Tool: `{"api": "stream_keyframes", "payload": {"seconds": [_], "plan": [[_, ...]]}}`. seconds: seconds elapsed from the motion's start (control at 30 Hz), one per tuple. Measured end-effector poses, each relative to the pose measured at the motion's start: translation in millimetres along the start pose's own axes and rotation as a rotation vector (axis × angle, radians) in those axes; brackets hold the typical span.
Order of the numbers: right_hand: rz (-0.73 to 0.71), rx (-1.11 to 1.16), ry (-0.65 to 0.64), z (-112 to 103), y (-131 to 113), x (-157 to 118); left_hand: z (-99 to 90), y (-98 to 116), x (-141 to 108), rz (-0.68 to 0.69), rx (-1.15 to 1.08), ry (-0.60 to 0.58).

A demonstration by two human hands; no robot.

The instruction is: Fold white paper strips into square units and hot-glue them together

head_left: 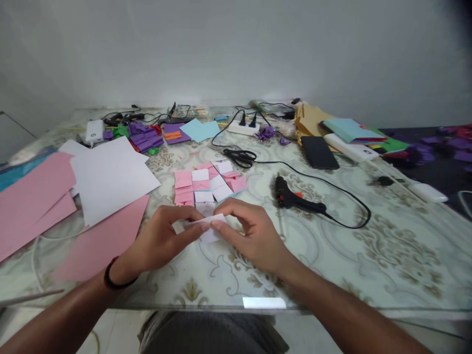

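A small white piece of paper [210, 236], partly folded, is pinched between both hands just above the table's front middle. My left hand [165, 236] grips its left side with thumb and fingers closed. On the other side, my right hand [254, 233] pinches it, the two thumb tips almost meeting on the paper. Right behind the fingers lie small folded pink papers [183, 182] and folded white papers [220, 188], set in rough rows. Some of these are hidden by my hands.
Black scissors [240, 157] lie behind the folded papers. A corded glue gun [295, 196] rests to the right. White sheets [112, 177] and pink sheets [33, 201] cover the left. A power strip [243, 129], a black phone [319, 152] and purple paper pieces [145, 137] sit farther back.
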State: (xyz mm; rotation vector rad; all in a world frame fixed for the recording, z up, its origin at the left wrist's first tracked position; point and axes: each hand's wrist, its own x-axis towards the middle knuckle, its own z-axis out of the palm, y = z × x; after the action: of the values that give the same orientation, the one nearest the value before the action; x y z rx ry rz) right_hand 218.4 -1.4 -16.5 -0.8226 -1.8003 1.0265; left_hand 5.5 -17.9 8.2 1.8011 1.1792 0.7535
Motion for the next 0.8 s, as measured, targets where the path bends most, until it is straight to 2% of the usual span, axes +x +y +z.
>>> {"api": "stream_keyframes", "payload": {"seconds": [0.23,0.33,0.43,0.57,0.73,0.8], "plan": [[0.018,0.077,-0.034,1,1,0,5.2,-3,-1,0.018,0.095,-0.041],[0.110,0.069,-0.025,0,1,0,5.1,-4,-1,-0.003,0.139,0.003],[0.199,0.006,-0.055,-2,0,2,3.1,-6,0,-0.052,0.102,0.054],[0.208,-0.100,-0.061,-3,-2,3,1.4,-9,1,-0.051,0.050,0.057],[0.297,-0.032,-0.112,-1,-5,2,0.2,-9,0,-0.066,-0.048,0.117],[0.284,-0.064,-0.131,-1,-6,2,0.4,-9,1,-0.078,-0.096,0.103]]}}
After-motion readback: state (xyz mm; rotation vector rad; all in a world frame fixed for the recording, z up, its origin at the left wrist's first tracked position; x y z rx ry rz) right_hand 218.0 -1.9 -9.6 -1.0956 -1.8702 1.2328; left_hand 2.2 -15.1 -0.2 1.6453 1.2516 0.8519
